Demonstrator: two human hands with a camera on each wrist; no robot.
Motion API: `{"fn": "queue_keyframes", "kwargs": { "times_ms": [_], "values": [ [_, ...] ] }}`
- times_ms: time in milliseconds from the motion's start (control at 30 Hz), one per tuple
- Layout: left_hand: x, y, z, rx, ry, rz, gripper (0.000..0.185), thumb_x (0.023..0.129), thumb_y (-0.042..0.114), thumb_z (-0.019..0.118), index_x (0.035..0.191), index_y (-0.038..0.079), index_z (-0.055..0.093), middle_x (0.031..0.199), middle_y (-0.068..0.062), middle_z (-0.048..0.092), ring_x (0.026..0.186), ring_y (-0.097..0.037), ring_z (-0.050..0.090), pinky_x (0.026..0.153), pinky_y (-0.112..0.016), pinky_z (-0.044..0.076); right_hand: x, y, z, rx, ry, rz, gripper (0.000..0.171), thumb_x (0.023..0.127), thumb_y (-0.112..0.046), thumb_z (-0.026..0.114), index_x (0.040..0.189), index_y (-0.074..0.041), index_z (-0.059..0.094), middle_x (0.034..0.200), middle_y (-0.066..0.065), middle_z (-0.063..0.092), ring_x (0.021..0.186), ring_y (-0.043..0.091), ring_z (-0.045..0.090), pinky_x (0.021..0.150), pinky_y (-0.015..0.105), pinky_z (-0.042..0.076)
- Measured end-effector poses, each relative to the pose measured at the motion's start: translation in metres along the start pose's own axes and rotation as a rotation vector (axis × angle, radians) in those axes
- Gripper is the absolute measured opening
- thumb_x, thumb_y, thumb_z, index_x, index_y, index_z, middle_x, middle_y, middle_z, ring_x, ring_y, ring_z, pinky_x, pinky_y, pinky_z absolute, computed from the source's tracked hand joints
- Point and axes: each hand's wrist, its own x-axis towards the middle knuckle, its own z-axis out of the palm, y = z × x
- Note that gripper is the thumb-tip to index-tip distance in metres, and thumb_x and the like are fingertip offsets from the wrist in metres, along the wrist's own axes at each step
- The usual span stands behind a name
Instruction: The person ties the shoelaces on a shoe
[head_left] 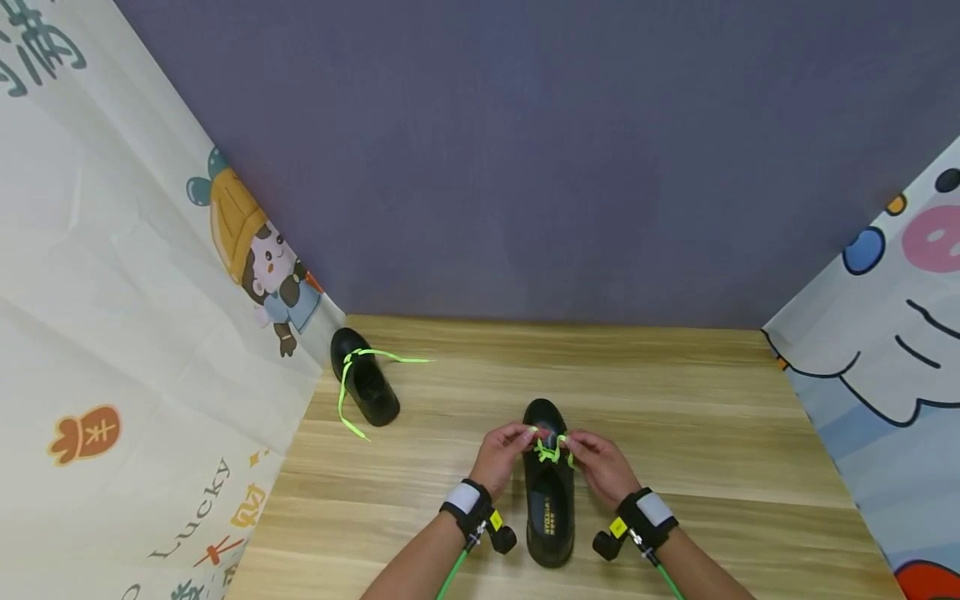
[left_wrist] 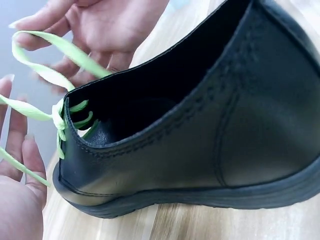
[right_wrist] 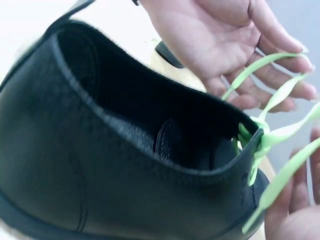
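Observation:
A black leather shoe (head_left: 551, 546) stands on the wooden surface, toe pointing away from me. Its bright green shoelace (head_left: 550, 454) is crossed in a knot at the top of the lacing. My left hand (head_left: 498, 461) pinches one loop of lace between thumb and fingertips, left of the knot. On the other side my right hand (head_left: 606, 468) pinches a second loop. In the left wrist view that loop (left_wrist: 60, 42) bends over the right fingertips. A loose lace end (right_wrist: 265, 197) hangs beside the right hand in the right wrist view.
A second black shoe (head_left: 378, 400) lies at the back left, its green lace (head_left: 390, 357) untied and spread out. A dark blue-grey panel (head_left: 525, 167) rises behind the wooden surface (head_left: 675, 400). Printed white sheets flank it on the left (head_left: 112, 292) and right (head_left: 885, 333).

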Motion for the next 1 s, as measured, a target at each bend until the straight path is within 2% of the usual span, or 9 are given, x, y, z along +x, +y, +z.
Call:
{"fn": "queue_keyframes", "kwargs": {
  "times_ms": [133,200,300,433,533,667,867,1000],
  "values": [
    [0.0,-0.002,0.001,-0.009,0.015,0.014,0.026,0.1,0.006,0.059,0.112,-0.017,0.063,0.108,-0.02,0.071,0.099,-0.017,0.064,0.092,-0.036,0.051,0.002,-0.003,0.007,-0.052,0.106,0.034,0.017,0.102,-0.008,0.057,0.103,0.003,0.069,0.105,0.0,0.07,0.101,0.01,0.061,0.088,0.025,0.048],
    [0.0,-0.003,0.002,-0.014,0.029,0.014,0.026,0.099,0.004,0.06,0.111,-0.018,0.063,0.106,-0.018,0.072,0.096,-0.015,0.064,0.089,-0.03,0.052,0.004,-0.002,0.01,-0.034,0.139,0.034,0.014,0.102,-0.008,0.057,0.101,-0.005,0.07,0.099,-0.004,0.07,0.097,0.009,0.061,0.086,0.026,0.048],
    [0.001,-0.006,0.004,-0.014,0.04,0.01,0.025,0.098,0.003,0.061,0.112,-0.017,0.064,0.107,-0.019,0.071,0.094,-0.013,0.064,0.086,-0.027,0.051,0.006,0.001,0.011,0.019,0.143,0.0,0.014,0.102,-0.004,0.055,0.104,-0.005,0.069,0.099,-0.004,0.072,0.095,0.008,0.062,0.083,0.025,0.048],
    [0.001,-0.01,0.006,0.015,0.049,0.005,0.026,0.098,0.004,0.061,0.115,-0.015,0.065,0.112,-0.021,0.07,0.095,-0.01,0.064,0.086,-0.026,0.051,0.008,0.005,0.015,0.048,0.149,-0.026,0.017,0.101,-0.001,0.055,0.114,0.007,0.063,0.103,-0.002,0.07,0.096,0.009,0.062,0.082,0.023,0.049],
    [0.001,-0.011,0.008,0.059,0.067,0.008,0.025,0.098,0.004,0.061,0.114,-0.015,0.066,0.113,-0.022,0.07,0.095,-0.01,0.063,0.085,-0.024,0.051,0.009,0.008,0.019,0.019,0.183,-0.012,0.026,0.101,-0.001,0.054,0.12,0.016,0.056,0.106,0.0,0.067,0.095,0.009,0.061,0.083,0.022,0.05],
    [0.001,-0.011,0.011,0.079,0.084,0.019,0.024,0.097,0.001,0.061,0.113,-0.015,0.066,0.111,-0.022,0.07,0.093,-0.01,0.063,0.082,-0.023,0.051,0.01,0.01,0.024,-0.011,0.228,0.02,0.03,0.102,0.003,0.049,0.125,0.022,0.049,0.109,0.005,0.063,0.096,0.011,0.061,0.084,0.021,0.051],
    [0.001,-0.007,0.013,0.092,0.086,0.01,0.023,0.097,-0.001,0.061,0.114,-0.013,0.067,0.111,-0.021,0.07,0.094,-0.011,0.063,0.081,-0.025,0.053,0.012,0.01,0.029,-0.037,0.266,0.074,0.03,0.103,0.006,0.044,0.128,0.021,0.049,0.113,0.012,0.06,0.099,0.011,0.06,0.084,0.021,0.051],
    [0.004,-0.006,0.014,0.082,0.096,0.009,0.02,0.095,-0.003,0.064,0.111,-0.013,0.069,0.109,-0.021,0.071,0.092,-0.011,0.065,0.079,-0.023,0.054,0.014,0.009,0.031,-0.164,0.288,0.069,0.028,0.102,0.003,0.05,0.125,0.017,0.055,0.115,0.015,0.062,0.098,0.011,0.06,0.083,0.021,0.05]
  ]
}}
